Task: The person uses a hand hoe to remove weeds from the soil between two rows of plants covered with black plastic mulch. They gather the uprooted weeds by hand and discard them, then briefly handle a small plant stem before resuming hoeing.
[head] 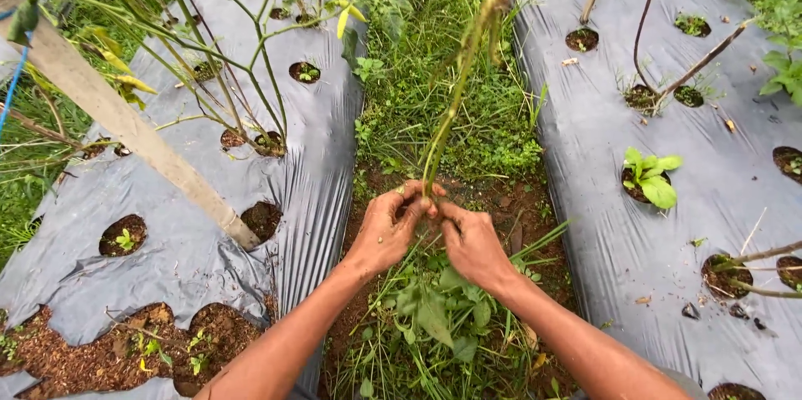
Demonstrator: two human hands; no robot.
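Observation:
Both my hands meet over the soil furrow between two plastic-covered beds. My left hand (386, 229) and my right hand (472, 241) are closed around the base of a tall thin green weed stalk (455, 99) that rises up and away from me, its top blurred. Beneath my hands lies a clump of leafy weeds and grass (434, 316) on the reddish-brown soil (510, 200).
Grey plastic mulch covers the left bed (326, 174) and the right bed (601, 200), both with round planting holes. A slanted wooden stake (125, 120) and thin-stemmed plants (242, 74) stand on the left. A small green seedling (650, 176) grows on the right. Dense grass (434, 49) fills the furrow ahead.

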